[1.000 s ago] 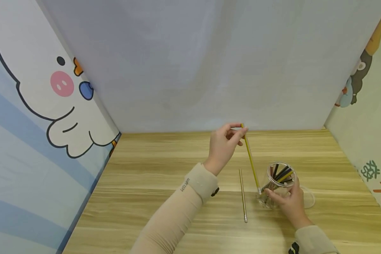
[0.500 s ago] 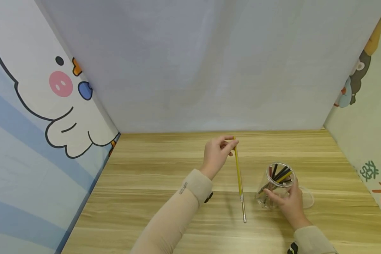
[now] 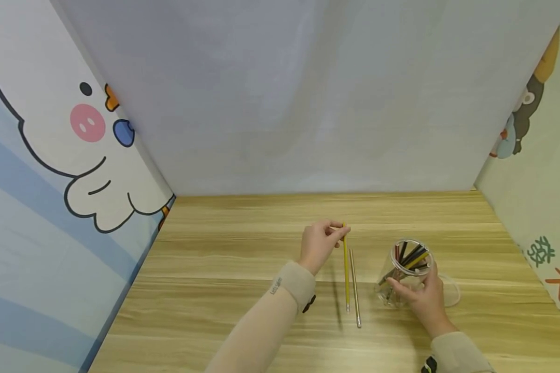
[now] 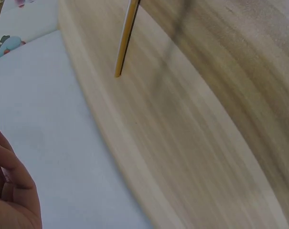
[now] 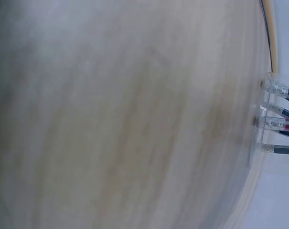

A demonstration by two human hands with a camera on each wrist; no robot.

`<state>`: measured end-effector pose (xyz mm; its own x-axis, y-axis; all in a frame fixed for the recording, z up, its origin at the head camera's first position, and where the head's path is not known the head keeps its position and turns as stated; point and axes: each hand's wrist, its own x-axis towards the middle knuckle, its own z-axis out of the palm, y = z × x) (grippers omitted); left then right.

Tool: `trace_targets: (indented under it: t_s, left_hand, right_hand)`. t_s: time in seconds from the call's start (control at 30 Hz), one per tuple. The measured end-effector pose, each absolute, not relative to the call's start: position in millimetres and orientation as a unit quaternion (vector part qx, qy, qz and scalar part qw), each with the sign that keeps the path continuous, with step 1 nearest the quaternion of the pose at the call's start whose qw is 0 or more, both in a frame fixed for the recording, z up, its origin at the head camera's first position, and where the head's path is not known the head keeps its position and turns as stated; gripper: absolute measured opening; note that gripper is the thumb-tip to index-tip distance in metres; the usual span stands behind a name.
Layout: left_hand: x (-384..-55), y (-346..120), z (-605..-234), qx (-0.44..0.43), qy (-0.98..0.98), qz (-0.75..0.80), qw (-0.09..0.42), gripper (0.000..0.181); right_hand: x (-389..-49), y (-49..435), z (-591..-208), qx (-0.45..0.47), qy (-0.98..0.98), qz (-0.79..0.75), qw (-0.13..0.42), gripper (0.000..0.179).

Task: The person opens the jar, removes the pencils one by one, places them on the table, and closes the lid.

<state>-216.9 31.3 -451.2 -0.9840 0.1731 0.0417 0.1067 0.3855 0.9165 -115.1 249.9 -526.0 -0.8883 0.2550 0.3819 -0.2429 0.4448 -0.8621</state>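
Observation:
My left hand [image 3: 318, 244] pinches the top end of a yellow pencil [image 3: 346, 274] between thumb and fingers. The pencil's metal-tipped end points toward me, and its shadow falls to the left on the wood. Just right of it, a gold-coloured pencil [image 3: 355, 290] lies on the table; the left wrist view catches the end of this pencil [image 4: 126, 40]. My right hand [image 3: 429, 303] grips a clear cup [image 3: 386, 272] low on its side. Several dark pencils [image 3: 417, 254], plus a yellow and a reddish one, lean inside. The right wrist view shows the pencils' ends [image 5: 278, 124] through the cup.
A wood-grain table [image 3: 214, 290] spreads under both hands. A pale wall [image 3: 280, 103] rises behind it, with cartoon-printed panels [image 3: 42, 155] on the left and right. A clear loop handle [image 3: 455, 290] sticks out right of the cup.
My left hand has carried the yellow pencil from beside the cup, leftward and toward me, to beside the gold-coloured pencil. The right hand and cup have stayed in place.

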Motion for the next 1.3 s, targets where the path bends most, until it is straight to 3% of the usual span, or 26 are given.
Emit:
trace_targets:
  t_s: [0.4, 1.3]
  left_hand:
    - [-213.4, 35.1, -485.5, 0.036, 0.843, 0.532, 0.072, 0.024]
    - [-223.0, 41.4, -526.9, 0.011, 0.904, 0.416, 0.098, 0.021]
  right_hand:
    - [-113.4, 248.7, -524.6, -0.019, -0.818, 0.526, 0.230, 0.079]
    - [-114.3, 249.4, -527.6, -0.022, -0.818, 0.528, 0.226, 0.080]
